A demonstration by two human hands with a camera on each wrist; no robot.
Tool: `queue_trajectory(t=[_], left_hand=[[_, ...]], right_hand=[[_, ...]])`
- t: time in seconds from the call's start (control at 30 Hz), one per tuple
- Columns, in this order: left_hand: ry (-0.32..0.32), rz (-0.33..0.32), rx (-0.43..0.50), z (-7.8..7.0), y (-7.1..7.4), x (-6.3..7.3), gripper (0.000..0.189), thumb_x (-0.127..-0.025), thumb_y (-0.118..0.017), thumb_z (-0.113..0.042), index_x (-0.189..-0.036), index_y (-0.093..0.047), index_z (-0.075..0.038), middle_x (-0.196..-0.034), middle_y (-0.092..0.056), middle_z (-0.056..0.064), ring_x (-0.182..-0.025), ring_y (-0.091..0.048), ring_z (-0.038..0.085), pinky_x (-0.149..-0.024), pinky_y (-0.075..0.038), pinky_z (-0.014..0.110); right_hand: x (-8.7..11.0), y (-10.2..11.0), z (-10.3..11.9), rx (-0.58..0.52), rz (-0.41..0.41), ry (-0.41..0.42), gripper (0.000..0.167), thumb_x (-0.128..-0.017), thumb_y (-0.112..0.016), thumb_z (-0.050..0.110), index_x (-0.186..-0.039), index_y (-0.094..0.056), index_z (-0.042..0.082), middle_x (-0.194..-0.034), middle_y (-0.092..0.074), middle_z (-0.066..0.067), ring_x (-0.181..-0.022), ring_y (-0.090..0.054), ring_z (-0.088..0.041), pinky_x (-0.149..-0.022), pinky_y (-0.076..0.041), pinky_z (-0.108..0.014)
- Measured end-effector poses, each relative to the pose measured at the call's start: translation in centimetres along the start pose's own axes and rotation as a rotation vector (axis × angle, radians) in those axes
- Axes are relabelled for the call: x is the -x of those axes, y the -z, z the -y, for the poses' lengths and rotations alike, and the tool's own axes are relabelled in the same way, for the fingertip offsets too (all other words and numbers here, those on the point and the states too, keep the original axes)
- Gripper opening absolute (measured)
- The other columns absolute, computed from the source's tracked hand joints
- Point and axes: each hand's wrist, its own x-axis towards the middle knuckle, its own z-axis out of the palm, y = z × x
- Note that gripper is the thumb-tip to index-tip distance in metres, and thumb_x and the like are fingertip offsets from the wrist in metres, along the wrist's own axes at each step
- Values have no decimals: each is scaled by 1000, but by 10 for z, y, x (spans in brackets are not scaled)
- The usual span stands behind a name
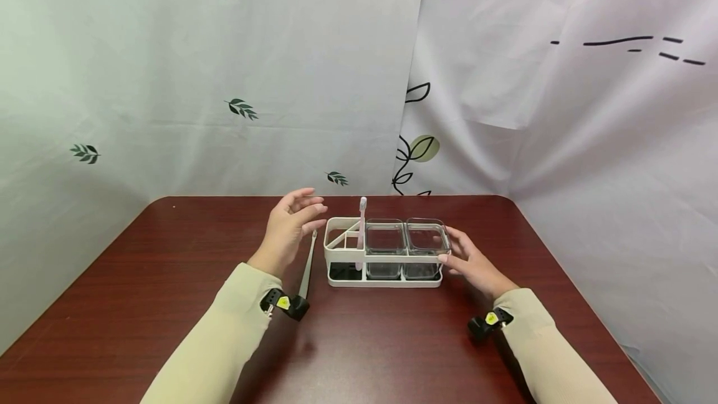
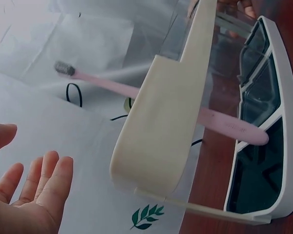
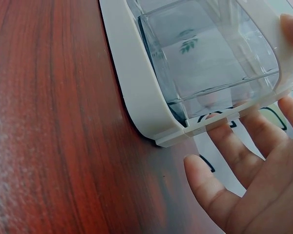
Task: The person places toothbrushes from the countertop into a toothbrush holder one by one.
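Observation:
A white toothbrush holder [image 1: 387, 259] stands on the table with two clear square cups, the left cup [image 1: 385, 239] and the right cup [image 1: 427, 237]. A pink toothbrush [image 1: 362, 224] leans upright in its divided left section; in the left wrist view its handle [image 2: 232, 127] reaches down to the dark base. My right hand [image 1: 472, 262] holds the holder's right end, thumb at the front rim and fingers around the side. Beside the holder's left end, my left hand [image 1: 290, 226] is raised with nothing in it. A grey toothbrush [image 1: 308, 265] lies below it, partly hidden by the wrist camera.
The dark red wooden table [image 1: 370, 348] runs up to a pale printed cloth [image 1: 314, 80] behind it. Black wrist cameras sit at both cuffs, the left camera [image 1: 297, 307] overlapping the grey toothbrush's lower end.

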Motion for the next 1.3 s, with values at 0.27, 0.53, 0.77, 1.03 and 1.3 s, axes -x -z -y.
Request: queue_trajectory(t=[0.27,0.53,0.77,1.03,1.3], left_hand=[[14,-30,8,-1,15,-3,39,-95,-57,-3,-132,-44,-2,-113,-54,9,-99,-64,15,-83,-56,30],[38,-93,-23,0,34,-6,40,-97,-56,-7,-134,-43,-3,-112,-54,5,-96,-63,10,-84,-55,28],[66,-170,-60,5,47,-11,39,-97,-56,-6,-133,-44,-4,-105,-57,-1,-94,-63,9,-86,-55,31],[139,-253,-117,16,62,-16,41,-96,-56,-6,-135,-44,-4,-107,-56,1,-90,-62,6,-89,-54,33],[223,-296,-158,22,74,-19,46,-95,-54,-7,-139,-40,-2,-114,-52,6,-81,-61,1,-99,-47,39]], right_hand=[[0,0,-1,-13,2,5,67,-97,-58,16,-151,-19,8,-150,-33,-25,-114,-53,-9,-90,-48,-45],[0,1,-2,-13,3,2,67,-97,-58,17,-151,-19,10,-150,-34,-23,-115,-52,-7,-90,-48,-45],[-1,2,-3,0,5,1,67,-97,-58,19,-151,-19,10,-150,-33,-24,-115,-53,-7,-89,-48,-42],[-3,1,-4,16,-2,-17,68,-96,-59,22,-151,-19,13,-151,-34,-21,-127,-46,-32,-91,-48,-46],[-1,2,-2,22,2,-10,68,-97,-58,21,-151,-18,11,-151,-34,-22,-126,-48,-25,-92,-48,-48]])
